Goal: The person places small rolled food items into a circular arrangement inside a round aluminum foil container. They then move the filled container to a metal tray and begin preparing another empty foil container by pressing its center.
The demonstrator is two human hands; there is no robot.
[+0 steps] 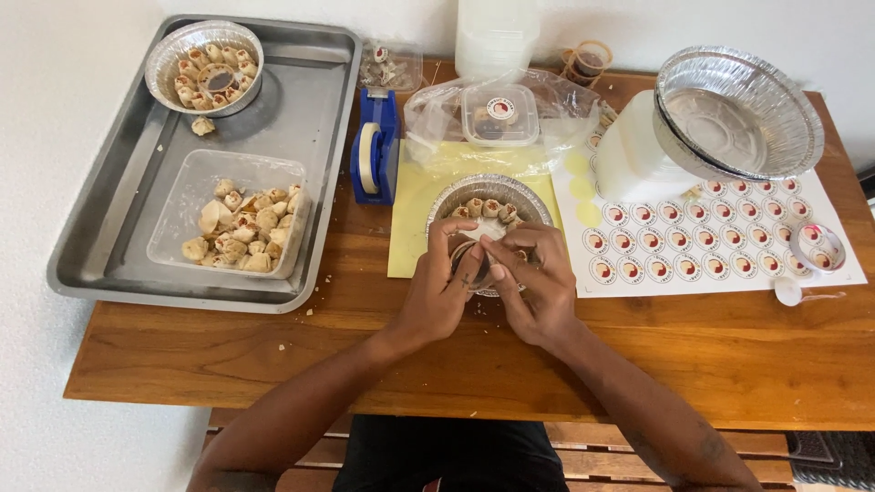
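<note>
Round foil dish at worktop centre, half ringed with small pastries. Left hand and right hand together over near rim, fingertips pinching small pale piece; whether pastry or wrapper, unclear. Steel tray left of dish.

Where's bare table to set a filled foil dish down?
Bare wood runs along the table's near edge, below the metal tray and sticker sheet. Crowded behind: tape dispenser, plastic bag, stacked foil bowls. Both hands cover the centre.
</note>
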